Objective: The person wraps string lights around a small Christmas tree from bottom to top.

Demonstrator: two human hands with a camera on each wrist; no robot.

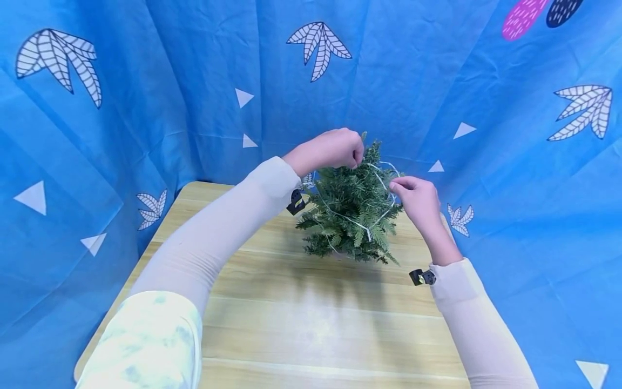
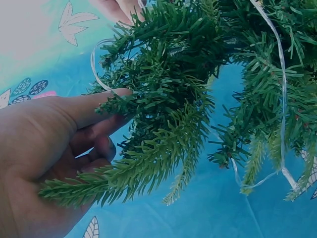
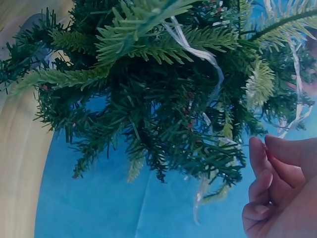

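Note:
A small artificial Christmas tree point(image 1: 350, 202) stands on the table, with pale, clear-wired string lights point(image 1: 347, 219) looped round its branches. My left hand point(image 1: 340, 148) is at the tree's upper left. In the left wrist view that left hand point(image 2: 54, 144) has a fingertip against a branch, where a loop of the wire point(image 2: 93, 64) meets it; the grip is partly hidden by needles. On the tree's right side my right hand point(image 1: 418, 200) pinches the wire between thumb and index finger. The right wrist view shows this right hand point(image 3: 282, 183) beside the dark green needles.
The tree is on a light wooden table point(image 1: 301, 324). A blue curtain point(image 1: 209, 70) with printed leaves and triangles hangs behind the table and along both sides. Black straps with small mounts point(image 1: 421, 277) are on both wrists.

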